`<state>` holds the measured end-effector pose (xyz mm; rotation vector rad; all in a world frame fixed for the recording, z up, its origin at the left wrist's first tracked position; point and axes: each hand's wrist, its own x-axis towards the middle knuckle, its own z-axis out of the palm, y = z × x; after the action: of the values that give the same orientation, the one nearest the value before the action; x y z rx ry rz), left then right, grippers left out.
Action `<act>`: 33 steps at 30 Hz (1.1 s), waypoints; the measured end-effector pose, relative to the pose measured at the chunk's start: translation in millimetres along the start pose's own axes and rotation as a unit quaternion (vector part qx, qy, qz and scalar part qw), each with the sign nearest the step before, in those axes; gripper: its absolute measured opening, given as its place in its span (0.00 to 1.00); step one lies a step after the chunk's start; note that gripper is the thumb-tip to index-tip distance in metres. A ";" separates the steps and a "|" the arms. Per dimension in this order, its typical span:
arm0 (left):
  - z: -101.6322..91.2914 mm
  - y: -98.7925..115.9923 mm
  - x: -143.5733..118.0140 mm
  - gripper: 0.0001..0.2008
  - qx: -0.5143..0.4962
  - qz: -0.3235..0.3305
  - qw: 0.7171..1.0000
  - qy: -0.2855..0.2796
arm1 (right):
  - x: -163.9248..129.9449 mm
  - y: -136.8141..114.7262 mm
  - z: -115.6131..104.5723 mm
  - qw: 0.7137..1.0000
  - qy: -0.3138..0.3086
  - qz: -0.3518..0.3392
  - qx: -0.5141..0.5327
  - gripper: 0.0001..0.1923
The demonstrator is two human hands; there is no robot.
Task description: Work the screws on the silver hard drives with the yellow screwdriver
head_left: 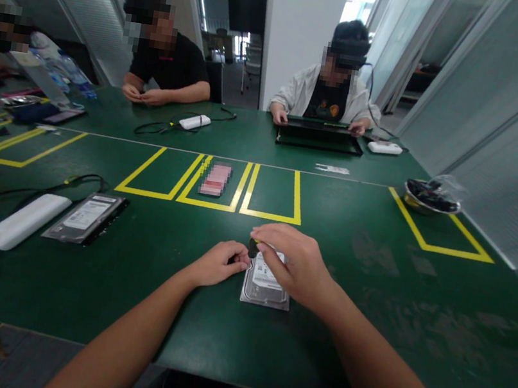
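Observation:
A silver hard drive [265, 293] with a white label lies flat on the green table in front of me. My right hand [295, 261] is closed above it, the fingers wrapped around the dark, yellow-marked handle of what looks like a screwdriver [253, 248]. The tool stands near the drive's upper left corner; its tip is hidden. At the drive's left edge, my left hand [222, 263] has thumb and fingers pinched together, close to the tool. Whatever lies between those fingertips is too small to make out.
A second hard drive [87, 218] and a white power bank [24, 220] with black cables lie left. Yellow tape outlines frame a pink phone-like object [216, 179]. A metal bowl [431, 199] of dark items stands right. Across the table, a person holds a black frame [320, 139]; others sit left.

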<state>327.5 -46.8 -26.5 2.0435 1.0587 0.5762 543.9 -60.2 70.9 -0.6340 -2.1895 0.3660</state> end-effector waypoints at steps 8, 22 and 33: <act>2.0 -1.6 -0.5 0.08 0.009 -0.006 1.000 0.007 | 0.4 -1.8 -2.4 1.000 0.005 0.004 -0.007 0.10; 2.5 -6.3 -1.0 0.06 -0.012 -0.002 1.000 0.003 | -0.9 0.4 0.6 0.999 0.001 -0.027 0.018 0.11; 3.3 -7.9 -0.3 0.06 -0.005 -0.002 1.000 -0.002 | -0.4 -1.0 -1.2 0.999 -0.003 -0.038 0.015 0.12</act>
<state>325.7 -45.5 -34.7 2.0332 1.0549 0.5729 544.7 -61.2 71.9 -0.5313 -2.2025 0.3602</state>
